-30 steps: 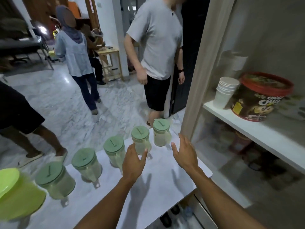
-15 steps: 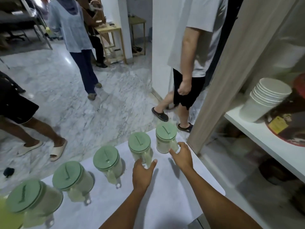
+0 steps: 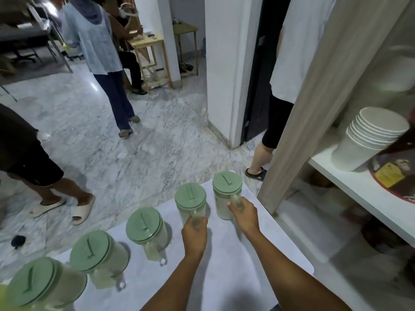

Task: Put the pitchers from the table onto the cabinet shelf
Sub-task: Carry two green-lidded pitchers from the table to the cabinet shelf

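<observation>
Several clear pitchers with green lids stand in a row on the white table [image 3: 235, 265]. My right hand [image 3: 243, 213] grips the handle of the far right pitcher [image 3: 226, 189]. The handle of the second pitcher [image 3: 190, 199] is inside my closed left hand [image 3: 195, 234]. Both of these pitchers stand on the table. Three more pitchers [image 3: 146, 225] [image 3: 94, 252] [image 3: 33, 281] stand to the left, untouched. The white cabinet shelf [image 3: 359, 187] is on the right, above table height.
On the shelf stand a stack of white paper cups [image 3: 368, 140] and a dark tub [image 3: 395, 171] with a yellow label. A grey cabinet side panel [image 3: 314, 108] rises just right of the table. Several people stand on the marble floor [image 3: 134, 153] beyond the table.
Both hands have reached forward and closed on the handles of the two rightmost pitchers. A second ago they hovered open above the table. The person in the grey shirt has walked right, behind the cabinet panel.
</observation>
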